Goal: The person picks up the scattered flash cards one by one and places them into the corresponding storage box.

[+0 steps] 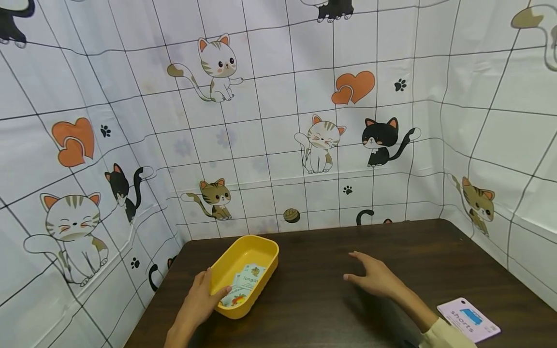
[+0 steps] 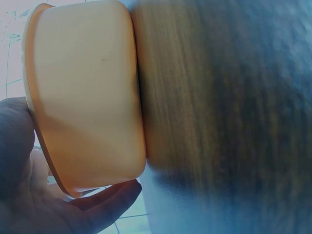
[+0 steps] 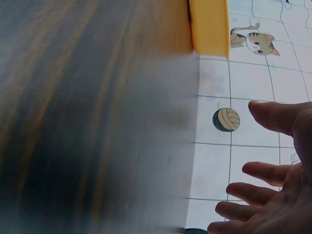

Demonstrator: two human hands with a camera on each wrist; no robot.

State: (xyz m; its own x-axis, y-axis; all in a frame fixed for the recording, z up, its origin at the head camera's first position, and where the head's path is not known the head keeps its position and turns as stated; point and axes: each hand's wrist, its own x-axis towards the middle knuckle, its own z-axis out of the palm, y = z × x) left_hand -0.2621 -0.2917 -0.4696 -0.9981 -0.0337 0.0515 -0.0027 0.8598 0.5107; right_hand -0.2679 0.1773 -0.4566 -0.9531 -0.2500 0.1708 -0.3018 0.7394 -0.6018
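A yellow plastic tray (image 1: 237, 258) stands on the table's left part, its long side slanting away to the right. Printed cards (image 1: 249, 282) lie inside it, one reading "longa" with the rest of the word hidden. My left hand (image 1: 196, 299) grips the near left side of the tray, thumb over the rim and fingers on the outer wall. The left wrist view shows the tray's end wall (image 2: 87, 92) close up. Over the table to the right, my right hand (image 1: 375, 276) is held with fingers spread and nothing in it.
A pale pink card (image 1: 469, 319) marked "shorts", with a blue picture, lies near the right forearm. The dark wooden table (image 1: 313, 261) is bordered at the back and sides by white cloth (image 1: 270, 121) printed with cats and a grid.
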